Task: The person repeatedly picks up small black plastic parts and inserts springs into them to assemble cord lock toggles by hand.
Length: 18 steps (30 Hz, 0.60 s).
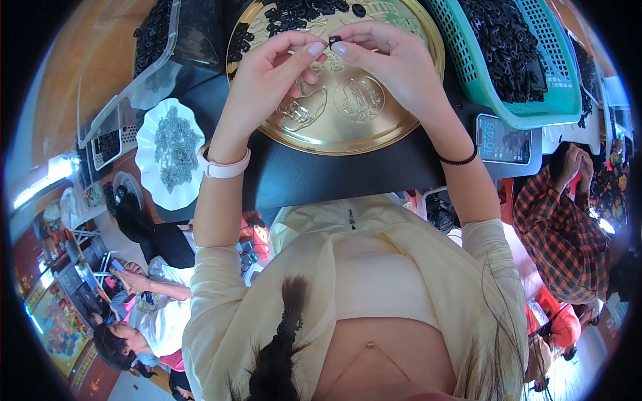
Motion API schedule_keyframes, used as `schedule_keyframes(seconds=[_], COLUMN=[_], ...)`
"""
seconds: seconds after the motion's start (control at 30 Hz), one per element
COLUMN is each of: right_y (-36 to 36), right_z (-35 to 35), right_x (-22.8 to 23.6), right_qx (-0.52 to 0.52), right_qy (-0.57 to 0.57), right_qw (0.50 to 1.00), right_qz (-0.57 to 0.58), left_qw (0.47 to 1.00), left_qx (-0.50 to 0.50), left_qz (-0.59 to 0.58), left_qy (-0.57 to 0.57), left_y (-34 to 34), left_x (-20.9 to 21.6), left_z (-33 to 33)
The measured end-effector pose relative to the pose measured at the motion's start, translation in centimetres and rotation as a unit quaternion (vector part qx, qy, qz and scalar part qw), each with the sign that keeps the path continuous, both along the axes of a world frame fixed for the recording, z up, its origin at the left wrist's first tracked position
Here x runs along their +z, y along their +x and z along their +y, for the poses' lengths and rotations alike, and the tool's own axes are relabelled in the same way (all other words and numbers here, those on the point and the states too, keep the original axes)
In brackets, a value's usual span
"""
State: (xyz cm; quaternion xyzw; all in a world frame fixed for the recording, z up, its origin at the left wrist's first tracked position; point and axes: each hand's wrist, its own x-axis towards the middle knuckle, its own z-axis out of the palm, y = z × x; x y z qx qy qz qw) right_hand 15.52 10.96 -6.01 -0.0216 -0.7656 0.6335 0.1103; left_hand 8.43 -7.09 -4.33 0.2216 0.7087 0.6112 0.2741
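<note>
White scalloped dish of small metal bits at far left. Left hand and right hand pinched together on one small black part above gold tray. Teal basket of black parts, then phone, further right.

Teal basket w/ black pieces at right, smartphone just beside its near edge. White scalloped dish w/ small metal bits at left; clear plastic tub behind it. Person in red plaid shirt at right, another seated lower left.
</note>
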Motion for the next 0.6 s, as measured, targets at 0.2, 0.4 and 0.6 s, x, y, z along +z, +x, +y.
schedule_keyframes(seconds=[0.2,0.4,0.6], right_y=[0.18,0.18,0.20], right_z=[0.07,0.07,0.14], right_x=[0.67,0.73,0.40], right_qx=[0.020,0.018,0.024], right_qy=[0.013,0.015,0.017], right_qw=[0.999,0.999,0.998], right_qz=[-0.033,-0.039,-0.049], left_qw=[1.000,1.000,1.000], left_qx=[-0.008,-0.009,-0.003], left_qz=[0.010,0.007,0.005], left_qy=[0.001,0.014,-0.005], left_y=[0.06,0.02,0.24], left_x=[0.02,0.03,0.12], left_z=[-0.10,-0.18,-0.04])
